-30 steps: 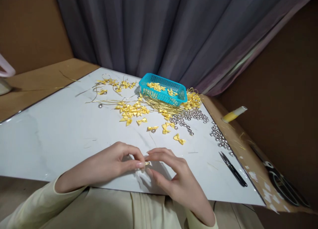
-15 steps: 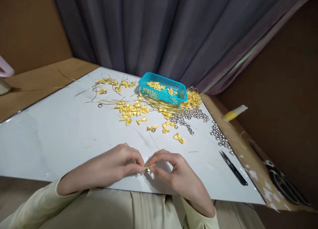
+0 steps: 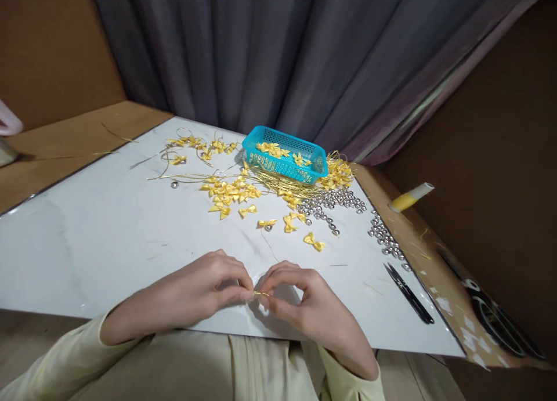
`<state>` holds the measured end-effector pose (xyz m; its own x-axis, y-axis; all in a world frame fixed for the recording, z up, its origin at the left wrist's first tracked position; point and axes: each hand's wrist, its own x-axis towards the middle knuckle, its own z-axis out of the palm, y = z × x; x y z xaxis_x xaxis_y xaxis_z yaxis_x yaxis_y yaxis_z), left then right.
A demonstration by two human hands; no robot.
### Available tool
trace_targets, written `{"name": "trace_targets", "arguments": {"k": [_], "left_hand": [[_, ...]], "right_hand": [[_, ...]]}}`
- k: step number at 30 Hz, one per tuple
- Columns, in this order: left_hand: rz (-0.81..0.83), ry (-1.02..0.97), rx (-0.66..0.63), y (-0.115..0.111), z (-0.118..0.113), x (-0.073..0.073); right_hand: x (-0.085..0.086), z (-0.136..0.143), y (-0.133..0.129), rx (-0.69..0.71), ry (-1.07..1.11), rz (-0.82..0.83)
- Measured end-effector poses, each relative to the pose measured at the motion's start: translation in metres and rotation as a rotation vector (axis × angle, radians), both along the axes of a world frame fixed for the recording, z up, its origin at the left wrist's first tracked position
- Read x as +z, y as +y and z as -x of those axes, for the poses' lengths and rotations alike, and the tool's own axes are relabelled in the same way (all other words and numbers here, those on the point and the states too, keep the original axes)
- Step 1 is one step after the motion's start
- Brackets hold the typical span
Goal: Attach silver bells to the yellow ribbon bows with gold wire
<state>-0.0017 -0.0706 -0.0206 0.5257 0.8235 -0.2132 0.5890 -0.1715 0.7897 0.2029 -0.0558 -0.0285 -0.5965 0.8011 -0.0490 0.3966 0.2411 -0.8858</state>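
Thin gold cord pinched in both hands' fingertip grip, glossy yellow satin bows

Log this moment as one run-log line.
left hand: pinching gold strand | right hand: pinching gold strand | blue basket: yellow bows inside

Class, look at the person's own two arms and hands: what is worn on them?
Both arms wear long, plain pale-yellow sleeves, loose and softly creased, ending near the wrists. The left hand and right hand are bare, without gloves.
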Motion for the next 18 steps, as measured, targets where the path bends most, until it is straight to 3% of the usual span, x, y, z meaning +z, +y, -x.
{"name": "trace_targets", "arguments": {"k": [18], "left_hand": [[-0.116,-0.017,-0.081,-0.0007,0.0015,-0.0072]], "right_hand": [[-0.0021,-0.0012,-0.0003,0.048,-0.043,-0.049]]}}
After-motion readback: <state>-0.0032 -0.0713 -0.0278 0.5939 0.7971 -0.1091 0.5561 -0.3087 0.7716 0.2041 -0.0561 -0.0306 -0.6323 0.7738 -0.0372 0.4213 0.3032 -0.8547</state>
